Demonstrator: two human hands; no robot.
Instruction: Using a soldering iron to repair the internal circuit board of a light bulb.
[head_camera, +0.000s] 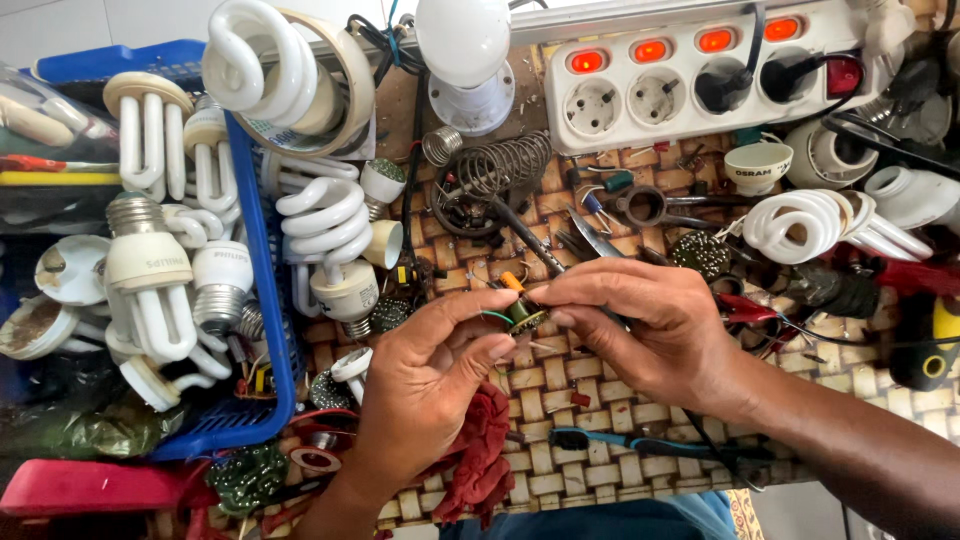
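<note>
Left hand (430, 385) and right hand (650, 325) fingertips pinched on small circuit board (524, 316), wrists angled inward, seemingly above woven mat (560, 390)

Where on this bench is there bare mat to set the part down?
Bare woven mat shows below the hands, between the red rag and the blue-handled tool. Elsewhere is crowded: blue basket of bulbs left, power strip above, spiral bulb right.

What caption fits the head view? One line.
Both hands, left hand and right hand, pinch a small circuit board above a woven mat.
</note>
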